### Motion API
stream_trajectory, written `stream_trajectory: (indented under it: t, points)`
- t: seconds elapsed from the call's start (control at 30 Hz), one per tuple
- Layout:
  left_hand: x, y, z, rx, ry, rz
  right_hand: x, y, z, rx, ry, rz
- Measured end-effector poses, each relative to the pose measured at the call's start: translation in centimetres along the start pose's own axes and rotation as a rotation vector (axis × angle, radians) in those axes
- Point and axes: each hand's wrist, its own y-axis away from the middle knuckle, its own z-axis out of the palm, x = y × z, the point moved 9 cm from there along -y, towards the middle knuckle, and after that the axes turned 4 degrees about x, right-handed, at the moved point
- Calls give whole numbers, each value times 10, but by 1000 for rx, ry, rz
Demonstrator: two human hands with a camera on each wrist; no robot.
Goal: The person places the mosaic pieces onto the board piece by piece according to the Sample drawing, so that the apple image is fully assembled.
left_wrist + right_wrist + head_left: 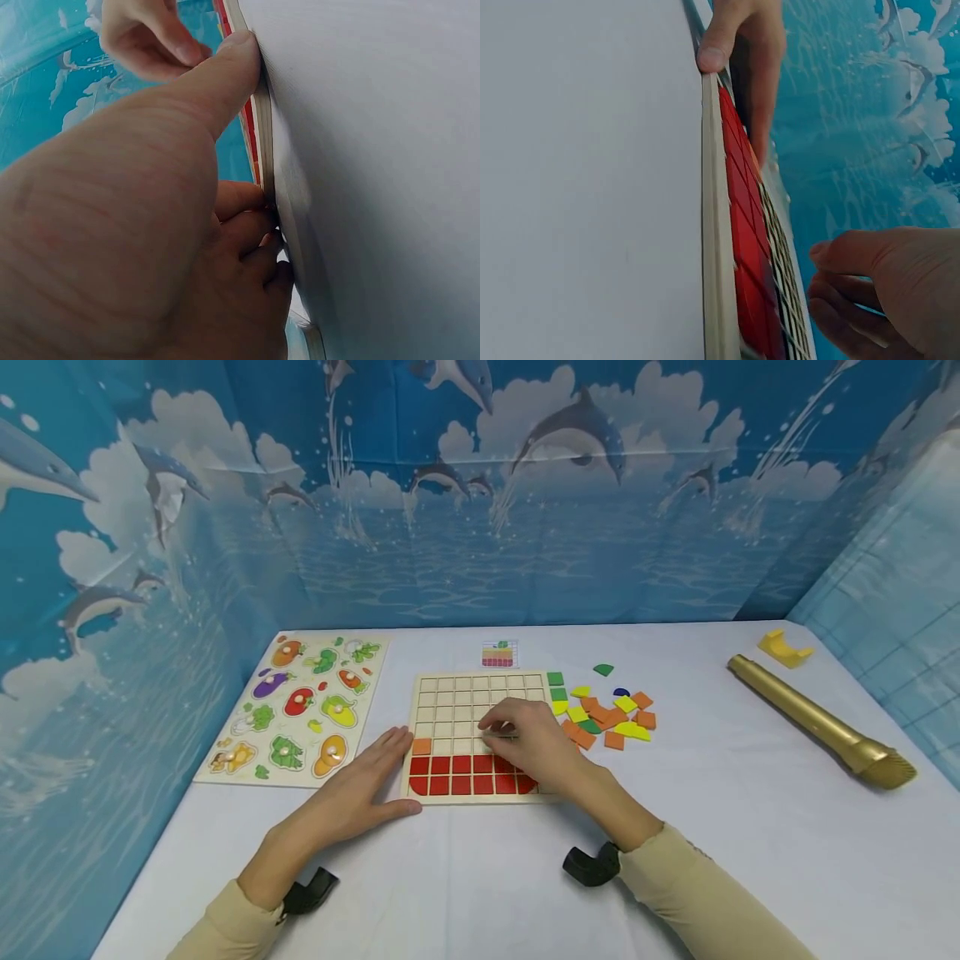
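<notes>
A wooden grid board (451, 701) lies flat, its two nearest rows filled with red tiles (461, 765). One orange tile (422, 747) sits in the row above them, at the left end. My left hand (360, 789) rests along the board's left edge, fingers extended and thumb at the near left corner. Over the middle right of the grid hovers my right hand (536, 739), its fingers loosely bent. In the right wrist view, the thumb and fingertips (821, 253) stand slightly apart with no tile showing between them, beside the board's edge (714, 225).
Loose orange, yellow and green tiles (614, 741) lie right of the board. A small pattern card (499, 653) lies behind it. To the left is a vegetable puzzle board (311, 752). A gold microphone-shaped object (817, 718) and a yellow bracket-like piece (783, 649) lie far right.
</notes>
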Motion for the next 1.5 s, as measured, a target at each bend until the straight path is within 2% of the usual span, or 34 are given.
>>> stream_trajectory:
  t: [0.23,0.4,0.57,0.93,1.13,1.3,1.5]
  points:
    - [-1,0,0,2,9,-1,22,23,-34,-9,53,31]
    - [0,0,0,-1,21,-3,33,38,-54,-40,159,55]
    - [-1,0,1,-6,26,-8,41,46,-57,-124,245,60]
    - [0,0,0,-7,21,-16,55,51,-59,-211,261,97]
    - [1,1,-1,-4,16,-10,52,50,-62,-207,255,64]
    - [2,0,-2,-6,25,-12,54,50,-65,-196,273,82]
    - [1,1,-1,-8,20,-6,49,46,-66,-151,254,66]
